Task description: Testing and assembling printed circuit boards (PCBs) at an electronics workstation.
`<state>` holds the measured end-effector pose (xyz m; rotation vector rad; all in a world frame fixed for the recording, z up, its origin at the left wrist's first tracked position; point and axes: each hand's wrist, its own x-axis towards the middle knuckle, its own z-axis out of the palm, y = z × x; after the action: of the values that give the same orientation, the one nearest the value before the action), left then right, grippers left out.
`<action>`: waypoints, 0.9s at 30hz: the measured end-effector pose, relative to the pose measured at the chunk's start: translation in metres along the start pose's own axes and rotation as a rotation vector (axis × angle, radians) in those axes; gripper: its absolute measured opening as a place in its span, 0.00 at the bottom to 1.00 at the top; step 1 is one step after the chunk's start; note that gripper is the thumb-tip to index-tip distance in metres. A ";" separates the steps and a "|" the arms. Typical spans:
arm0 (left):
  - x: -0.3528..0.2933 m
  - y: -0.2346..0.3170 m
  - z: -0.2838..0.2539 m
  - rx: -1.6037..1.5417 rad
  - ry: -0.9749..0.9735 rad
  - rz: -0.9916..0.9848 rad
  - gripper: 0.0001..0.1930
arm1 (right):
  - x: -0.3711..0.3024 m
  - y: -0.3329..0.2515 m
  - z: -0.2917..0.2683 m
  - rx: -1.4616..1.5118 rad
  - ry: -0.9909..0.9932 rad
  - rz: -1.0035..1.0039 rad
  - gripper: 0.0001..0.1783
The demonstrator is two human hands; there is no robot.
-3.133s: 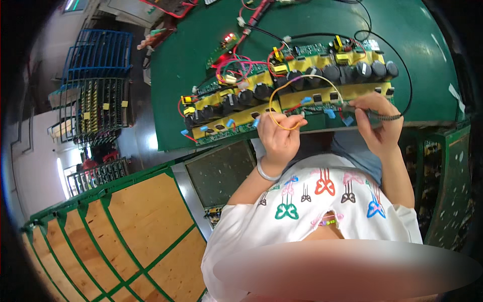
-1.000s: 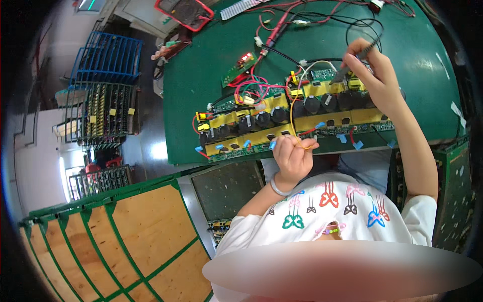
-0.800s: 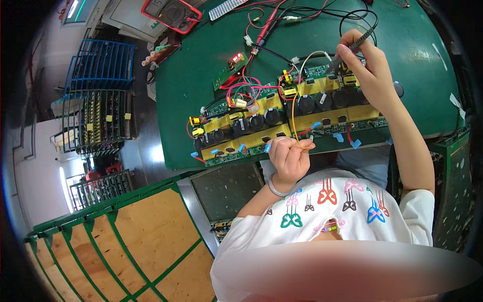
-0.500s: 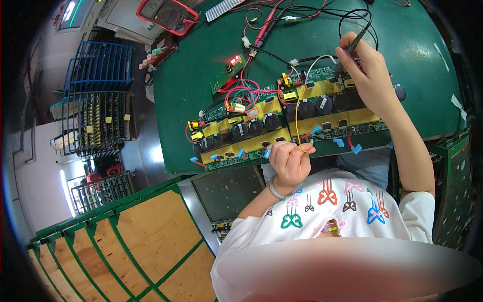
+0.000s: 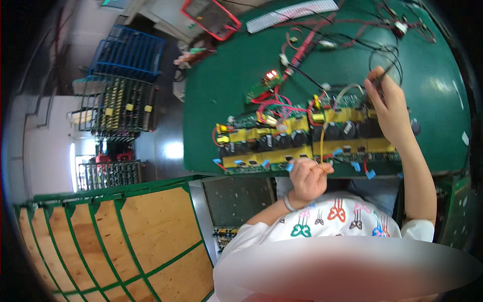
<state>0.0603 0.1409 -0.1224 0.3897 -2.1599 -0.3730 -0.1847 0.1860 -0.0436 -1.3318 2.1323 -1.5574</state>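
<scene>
My left hand (image 5: 309,180) is closed at the bench's near edge, its thumb and fingertips pinching a yellow wire (image 5: 322,146). That wire runs up across the long circuit boards (image 5: 297,152), which carry yellow tape and a row of black round capacitors. My right hand (image 5: 391,105) is raised over the right end of the boards. Its fingers are closed round a black test probe (image 5: 386,74), blurred by motion; the tip is hard to make out. A white wire (image 5: 347,89) arches up from the boards near the right fingertips.
Behind the boards lies a small green board with lit red digits (image 5: 264,86) and pink wires. A red multimeter (image 5: 214,19), a white perforated strip (image 5: 292,16) and tangled leads lie at the back of the green bench (image 5: 216,90). Racks (image 5: 128,55) stand at left.
The whole view has shifted, so bench and boards sit lower and further right. Both hands keep their grips on wire and probe, at about the same places over the boards.
</scene>
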 end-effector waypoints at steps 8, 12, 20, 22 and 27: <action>0.001 0.004 0.000 -0.036 0.035 -0.033 0.09 | -0.001 0.000 0.001 0.026 -0.011 0.081 0.07; 0.001 0.004 0.000 -0.054 0.027 -0.050 0.10 | -0.002 0.001 0.001 0.019 0.006 0.028 0.07; 0.003 0.002 0.000 -0.037 0.027 -0.006 0.11 | 0.000 0.002 -0.004 0.178 -0.079 0.102 0.09; 0.003 0.001 0.000 -0.023 0.004 0.000 0.10 | 0.002 0.004 -0.002 0.214 -0.039 0.130 0.10; -0.001 0.000 0.000 0.018 -0.018 0.000 0.11 | 0.002 0.009 -0.002 0.163 -0.146 0.100 0.09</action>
<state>0.0613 0.1414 -0.1228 0.3977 -2.1827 -0.3580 -0.1925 0.1860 -0.0495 -1.2255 1.9105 -1.5095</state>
